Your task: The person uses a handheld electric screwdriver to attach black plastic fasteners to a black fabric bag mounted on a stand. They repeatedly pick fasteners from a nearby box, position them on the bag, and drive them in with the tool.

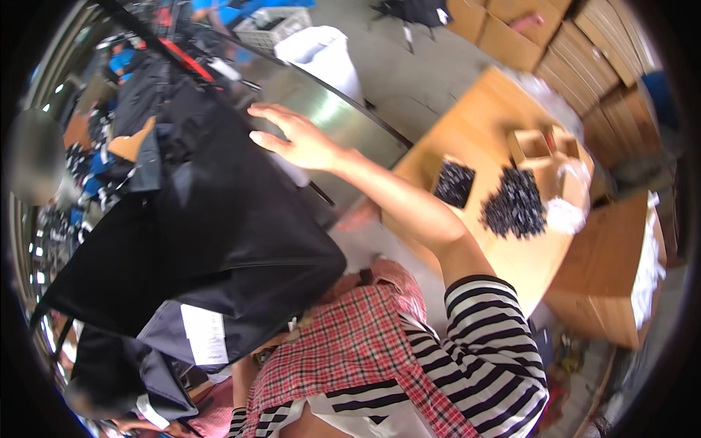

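Note:
A large piece of black fabric [212, 212] hangs in wide folds across the left and middle of the head view. My right hand [296, 139] reaches past its right edge, fingers stretched and thumb apart, with nothing seen between them. Low at the fabric's near edge, a little of my left hand [274, 341] shows, and its fingers are hidden behind the cloth. A white printed label [204, 334] lies on a dark grey part of the fabric beside that hand. Whether the left hand grips the cloth cannot be seen.
A shiny metal table [328, 109] lies beyond my right hand. On the wooden table [489, 102] at right are a pile of small black pieces [515, 204] and small open cardboard boxes [531, 148]. A white sack [321, 55] stands behind; large cartons [577, 66] line the far right.

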`<state>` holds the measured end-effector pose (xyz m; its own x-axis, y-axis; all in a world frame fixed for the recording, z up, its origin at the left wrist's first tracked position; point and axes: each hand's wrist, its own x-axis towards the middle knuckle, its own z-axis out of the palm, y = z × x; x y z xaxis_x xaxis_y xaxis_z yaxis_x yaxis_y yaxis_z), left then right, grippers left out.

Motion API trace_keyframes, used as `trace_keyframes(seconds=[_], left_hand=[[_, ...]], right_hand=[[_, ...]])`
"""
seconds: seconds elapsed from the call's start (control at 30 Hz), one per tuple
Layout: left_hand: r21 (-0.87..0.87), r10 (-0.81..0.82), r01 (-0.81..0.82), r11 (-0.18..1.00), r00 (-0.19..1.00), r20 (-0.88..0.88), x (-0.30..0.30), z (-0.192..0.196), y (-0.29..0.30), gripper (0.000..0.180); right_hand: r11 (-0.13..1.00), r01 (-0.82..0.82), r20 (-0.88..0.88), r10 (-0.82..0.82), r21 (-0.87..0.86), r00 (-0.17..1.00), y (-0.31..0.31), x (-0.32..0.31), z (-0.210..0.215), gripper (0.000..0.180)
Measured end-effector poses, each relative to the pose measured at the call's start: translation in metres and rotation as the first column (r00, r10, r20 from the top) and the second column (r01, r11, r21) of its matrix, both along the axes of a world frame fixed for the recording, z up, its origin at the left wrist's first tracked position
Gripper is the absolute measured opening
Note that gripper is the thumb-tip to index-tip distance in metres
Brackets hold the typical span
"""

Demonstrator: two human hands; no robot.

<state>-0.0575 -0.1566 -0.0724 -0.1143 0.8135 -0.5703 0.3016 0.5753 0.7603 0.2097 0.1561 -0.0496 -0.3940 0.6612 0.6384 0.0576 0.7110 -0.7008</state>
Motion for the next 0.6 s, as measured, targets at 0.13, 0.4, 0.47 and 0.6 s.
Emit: trace_keyframes(seconds=[0.13,0.4,0.47,0.6], left_hand=[[0.092,0.114,-0.122,0.988,0.989,0.089,-0.012,0.02,-0.012,0.109],[0.362,0.275,-0.415,0.835,0.884,0.379,0.004,0.086,-0.065,0.115],[0.48,0.154,-0.383,0.789,0.88,0.449,0.002,0.102,-0.05,0.116],[0.692,-0.171,-0.245,0.679,0.864,0.473,-0.001,0.132,-0.007,0.113]], right_hand=[[0.941,0.239,0.013,-0.243,-0.238,0.97,-0.067,0.058,-0.084,0.034],[0.727,0.027,-0.003,-0.039,-0.686,0.999,-0.156,0.035,-0.17,0.023],[0.844,0.132,0.129,-0.076,-0.519,0.989,-0.153,0.014,-0.158,0.021],[0.8,-0.203,-0.128,0.158,-0.565,0.979,-0.137,-0.043,-0.131,0.02]])
